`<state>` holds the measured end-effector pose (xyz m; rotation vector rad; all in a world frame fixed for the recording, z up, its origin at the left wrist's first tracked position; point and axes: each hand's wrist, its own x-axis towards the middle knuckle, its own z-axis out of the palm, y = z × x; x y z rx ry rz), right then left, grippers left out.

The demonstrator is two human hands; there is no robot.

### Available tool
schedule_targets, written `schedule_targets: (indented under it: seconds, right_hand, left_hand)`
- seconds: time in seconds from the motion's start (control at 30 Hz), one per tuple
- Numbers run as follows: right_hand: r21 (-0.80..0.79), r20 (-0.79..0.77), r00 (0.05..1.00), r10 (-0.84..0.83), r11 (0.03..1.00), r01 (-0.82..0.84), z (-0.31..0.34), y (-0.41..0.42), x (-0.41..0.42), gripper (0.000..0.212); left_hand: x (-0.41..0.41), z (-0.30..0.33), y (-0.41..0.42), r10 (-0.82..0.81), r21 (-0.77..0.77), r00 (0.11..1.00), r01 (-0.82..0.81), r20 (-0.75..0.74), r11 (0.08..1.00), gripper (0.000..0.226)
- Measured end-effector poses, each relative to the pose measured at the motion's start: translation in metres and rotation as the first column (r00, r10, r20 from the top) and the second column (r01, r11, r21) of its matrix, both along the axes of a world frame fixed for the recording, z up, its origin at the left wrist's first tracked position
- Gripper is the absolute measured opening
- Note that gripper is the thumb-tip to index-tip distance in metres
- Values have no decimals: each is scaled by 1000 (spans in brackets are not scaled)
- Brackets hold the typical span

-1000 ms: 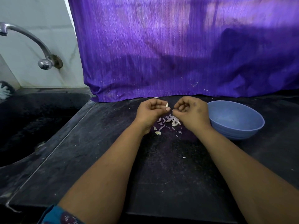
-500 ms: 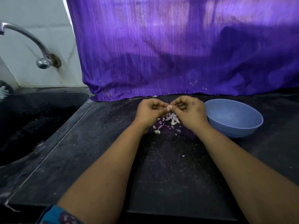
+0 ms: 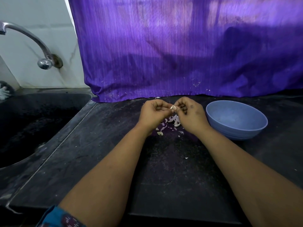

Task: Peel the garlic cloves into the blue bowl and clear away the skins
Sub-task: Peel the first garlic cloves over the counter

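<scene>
Both hands pinched one clove (image 3: 173, 108) between their fingertips, the left hand (image 3: 154, 114) and right hand (image 3: 191, 114) about equally near, its long axis perhaps across them, the bowl (image 3: 236, 119) just right, skins (image 3: 172, 122) below.

Both hands meet over dark counter (image 3: 164, 169): left hand (image 3: 154, 113) and right hand (image 3: 191, 113) pinch one clove (image 3: 173, 108). Skins (image 3: 172, 122) beneath. Blue bowl (image 3: 236, 119) just right. Sink (image 3: 32, 122) left.

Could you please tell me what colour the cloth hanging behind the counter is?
The cloth is purple with fine vertical ribbing, shown best in the head view.
</scene>
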<state>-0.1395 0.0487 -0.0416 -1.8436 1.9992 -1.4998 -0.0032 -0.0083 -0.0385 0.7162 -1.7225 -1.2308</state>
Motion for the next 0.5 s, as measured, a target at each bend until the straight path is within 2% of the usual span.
schedule_targets:
  seconds: [0.17, 0.27, 0.37, 0.5]
  right_hand:
    - [2, 145, 987, -62, 998, 62, -2, -2, 0, 4]
    - [15, 180, 983, -37, 999, 35, -2, -2, -2, 9]
    - [4, 155, 988, -27, 1000, 27, -1, 0, -2, 13]
    - [6, 94, 995, -37, 999, 37, -3, 0, -3, 4]
  left_hand:
    - [0, 4, -1, -45, 99, 999, 47, -17, 994, 20]
    - [0, 7, 0, -64, 179, 997, 71, -43, 981, 23]
    - [0, 9, 0, -71, 194, 997, 78, -42, 978, 23]
    - [-1, 5, 0, -26, 150, 999, 32, -40, 988, 11]
